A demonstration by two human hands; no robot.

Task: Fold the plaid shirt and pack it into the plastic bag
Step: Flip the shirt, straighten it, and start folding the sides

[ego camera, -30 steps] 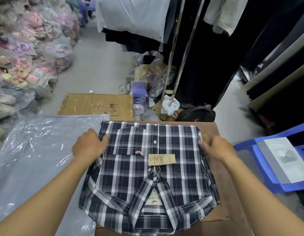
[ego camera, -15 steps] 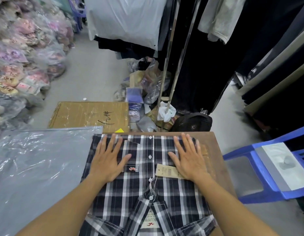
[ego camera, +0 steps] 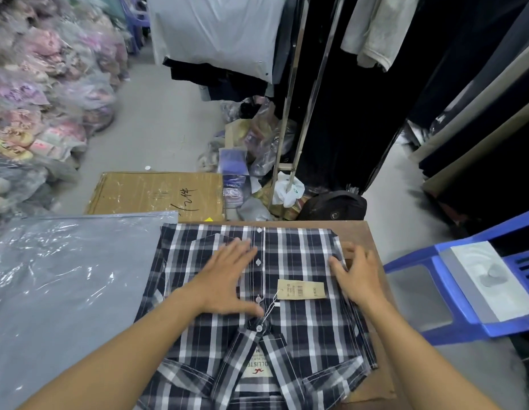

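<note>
The folded navy-and-white plaid shirt (ego camera: 298, 255) lies front up on the brown table (ego camera: 355, 232), collar toward me, with a tan price tag (ego camera: 301, 289) on its chest. My left hand (ego camera: 224, 279) lies flat on the shirt's chest pocket area, fingers spread. At the shirt's right edge sits my right hand (ego camera: 356, 275), fingers curled over the folded side. The clear plastic bag (ego camera: 65, 279) lies flat to the left of the shirt, touching its left edge.
A blue plastic chair (ego camera: 464, 291) with a grey-white packet on it stands at the right. Beyond the table are a cardboard box (ego camera: 156, 193), a black bag (ego camera: 334, 207), a metal clothes rack (ego camera: 289, 113) with hanging garments, and bagged goods piled at the left.
My left hand slid toward the shirt's middle. My right hand moved from flat on the chest out to the shirt's right edge. The tag is uncovered.
</note>
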